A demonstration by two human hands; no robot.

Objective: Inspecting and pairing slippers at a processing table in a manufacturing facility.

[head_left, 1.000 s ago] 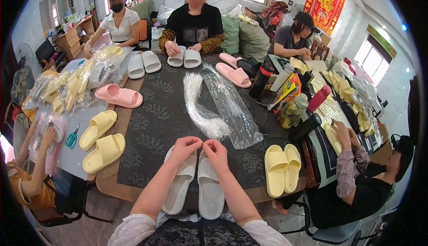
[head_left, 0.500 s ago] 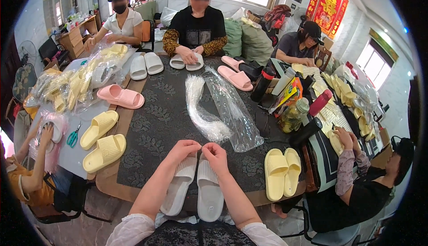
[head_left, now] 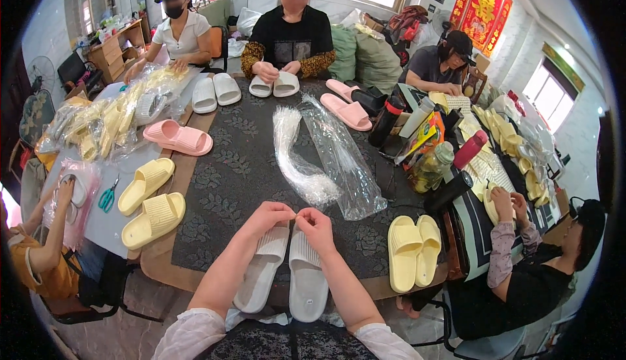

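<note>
A pair of grey ribbed slippers, the left slipper [head_left: 264,272] and the right slipper [head_left: 308,282], lies at the table's near edge, toes pointing away from me. Above their toe ends my left hand [head_left: 274,220] and my right hand [head_left: 314,225] meet fingertip to fingertip. Each is closed in a pinch; whatever sits between the fingers is too small to make out. Just beyond lies a bundle of thin clear plastic strands [head_left: 297,164], beside a long clear plastic bag [head_left: 349,164] with more strands in it.
Yellow slippers [head_left: 153,220] lie to the left, near teal scissors [head_left: 108,197]; another yellow pair [head_left: 405,249] is at right. Pink slippers [head_left: 179,137], bottles [head_left: 433,164] and bagged slippers [head_left: 117,115] surround the dark tablecloth [head_left: 215,190]. Several co-workers sit around, one handling white slippers [head_left: 285,85] opposite.
My hands stay pinched together in nearly the same spot. Across the table, the co-worker's hand has lifted off the white slippers and shifted left. The view has shifted slightly.
</note>
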